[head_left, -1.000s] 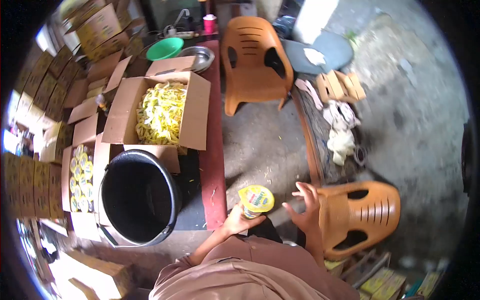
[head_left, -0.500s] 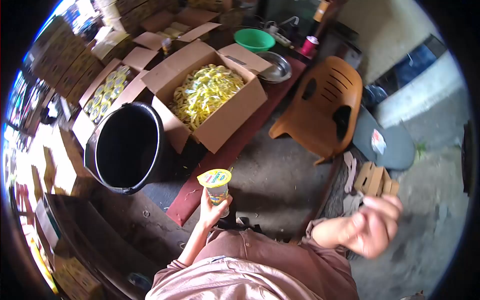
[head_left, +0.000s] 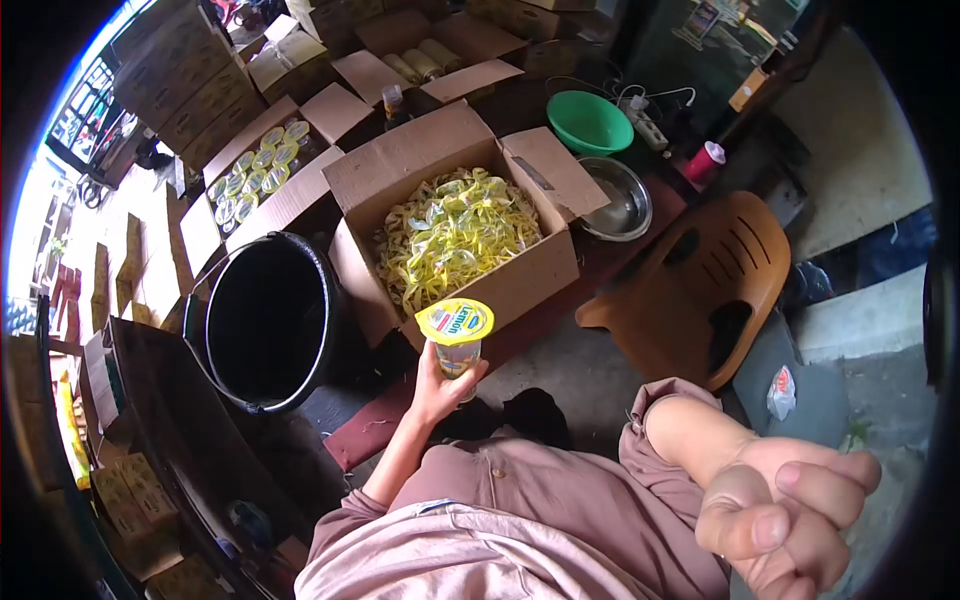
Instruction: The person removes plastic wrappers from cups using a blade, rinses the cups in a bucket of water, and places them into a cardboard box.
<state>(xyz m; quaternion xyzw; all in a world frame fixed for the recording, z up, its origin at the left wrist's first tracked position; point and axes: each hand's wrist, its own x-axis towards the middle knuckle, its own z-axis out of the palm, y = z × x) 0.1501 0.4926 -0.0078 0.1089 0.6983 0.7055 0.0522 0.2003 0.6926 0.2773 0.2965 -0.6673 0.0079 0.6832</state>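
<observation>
While my left hand point(head_left: 435, 390) wraps round a clear plastic cup with a yellow lemon-printed lid point(head_left: 457, 352), roughly upright between me and the open brown cardboard box point(head_left: 530, 282), my right hand point(head_left: 790, 510) curls well apart; whether it grips anything, I cannot tell. This seems a holding step; moving the cup calls for keeping it level.

Bright left glare, dark warped edges

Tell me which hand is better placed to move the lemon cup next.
Likely the left hand: it has the lemon cup in its grasp. The right hand is curled, well off to the side, apart from the cup.
</observation>
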